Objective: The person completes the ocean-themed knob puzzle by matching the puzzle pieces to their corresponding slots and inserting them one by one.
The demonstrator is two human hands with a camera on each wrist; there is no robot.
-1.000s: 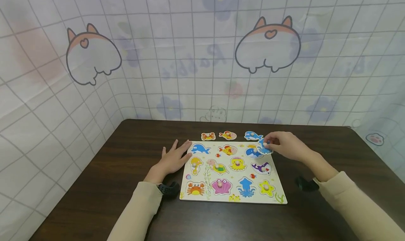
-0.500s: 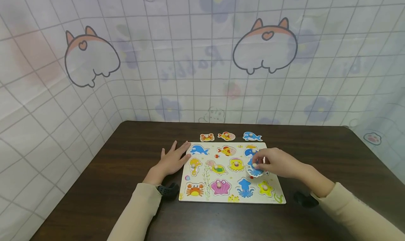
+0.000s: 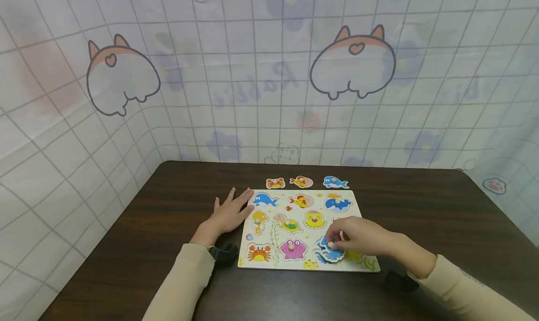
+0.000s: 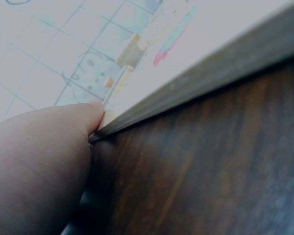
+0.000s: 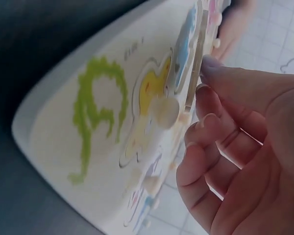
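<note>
A white wooden peg puzzle board (image 3: 309, 265) with sea-animal cutouts lies on the dark table. My right hand (image 3: 358, 237) pinches the knob of a blue squid piece (image 3: 332, 254), held just over the squid-shaped recess at the board's front. In the right wrist view the squid piece (image 5: 196, 58) is seen edge-on, tilted above the board, close to the yellow starfish piece (image 5: 154, 90). My left hand (image 3: 227, 216) lies with fingers spread at the board's left edge; its thumb (image 4: 95, 115) touches the board's corner in the left wrist view.
Behind the board lie a crab piece (image 3: 275, 183), a fish piece (image 3: 301, 182) and a blue dolphin piece (image 3: 335, 182). Seated in the board are several knobbed pieces, among them a pink shell (image 3: 293, 249) and a whale (image 3: 338, 203). A patterned curtain (image 3: 261, 77) hangs behind the table.
My right hand has carried the squid piece from the board's back right corner forward and left to above the squid recess. The left hand has stayed at the board's left edge.
</note>
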